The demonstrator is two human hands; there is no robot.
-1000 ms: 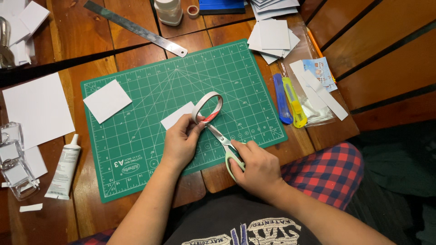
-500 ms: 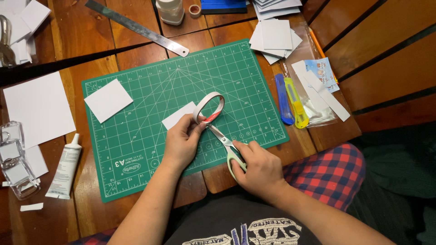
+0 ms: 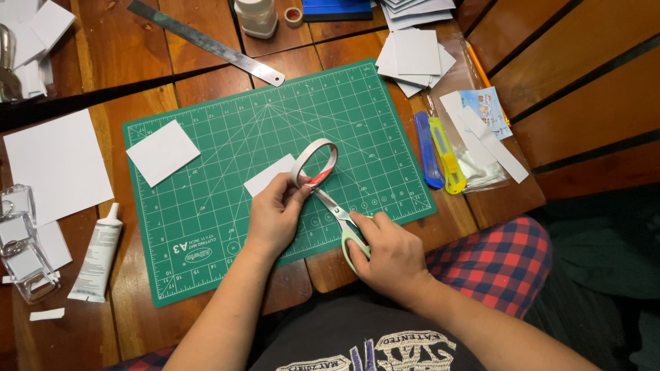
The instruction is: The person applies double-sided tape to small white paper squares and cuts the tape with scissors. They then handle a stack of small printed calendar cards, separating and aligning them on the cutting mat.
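Down at the near edge of the green cutting mat [image 3: 227, 227], the left hand [image 3: 273, 218] pinches a loop of white strip [image 3: 315, 161] with a red inner face, its fingers [image 3: 285, 184] closed on the lower end so the loop stands up over the mat. Just beside it, the right hand [image 3: 388, 255] grips the pale green handles of a pair of scissors [image 3: 342, 221], fingers wrapped through and around them; the blades point up and left and meet the strip right where the left hand holds it. How far the blades are parted cannot be told, since the tips are hidden at the loop.

Under the left hand's fingertips a small white paper piece [image 3: 269, 175] lies on the mat, and a larger white square [image 3: 163, 152] sits near the mat's left part, well apart from the hands. To the right of the mat, on the wooden worktop [image 3: 206, 65], a blue utility knife [image 3: 428, 150] and a yellow utility knife [image 3: 447, 154] lie side by side, next to long white strips [image 3: 491, 141] on a clear bag. A stack of white cards [image 3: 416, 58] lies beyond the mat's far right corner, a metal ruler [image 3: 206, 42] runs diagonally above the mat, and a white glue tube [image 3: 97, 255] lies left of it, beside a large white sheet [image 3: 55, 165].
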